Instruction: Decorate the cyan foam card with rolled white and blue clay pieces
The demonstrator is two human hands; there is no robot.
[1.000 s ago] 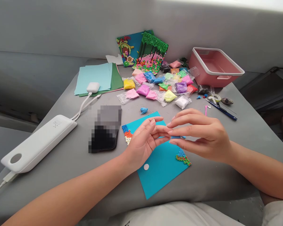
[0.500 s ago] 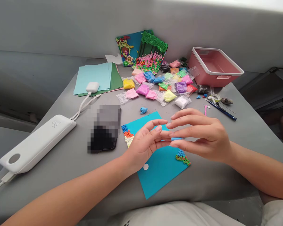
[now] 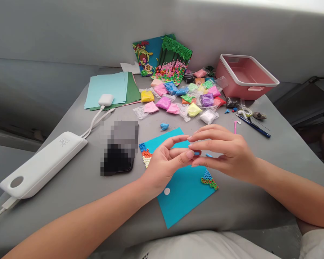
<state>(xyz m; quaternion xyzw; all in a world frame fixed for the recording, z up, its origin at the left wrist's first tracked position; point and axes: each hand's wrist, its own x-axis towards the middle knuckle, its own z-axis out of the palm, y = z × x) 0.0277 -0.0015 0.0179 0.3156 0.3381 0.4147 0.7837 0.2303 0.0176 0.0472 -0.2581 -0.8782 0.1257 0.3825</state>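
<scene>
Over a blue card (image 3: 185, 194), both hands meet around a thin roll of blue clay (image 3: 197, 153). My left hand (image 3: 167, 160) pinches it, thumb bent in towards the fingertips. From the other side my right hand (image 3: 223, 147) curves its fingers and thumb about the roll, its fingertips touching the left ones. A bit of blue shows between the right fingers; the rest of the roll is hidden. The card bears bead patches (image 3: 209, 181) at its edges and a small white disc (image 3: 166, 191). Just past the card lies a blue clay lump (image 3: 164, 126).
Several bagged clays (image 3: 193, 109) cover the back. Behind them lean bead-decorated cards (image 3: 172, 61). A pink basket (image 3: 252, 77) is at back right, with a blue pen-like tool (image 3: 253, 126) nearer. On the left are a phone (image 3: 121, 147), a power bank (image 3: 44, 163) and paper sheets (image 3: 108, 88).
My left thumb has closed down over the blue clay roll. My right hand has shifted slightly left, and less of the roll shows between the fingers.
</scene>
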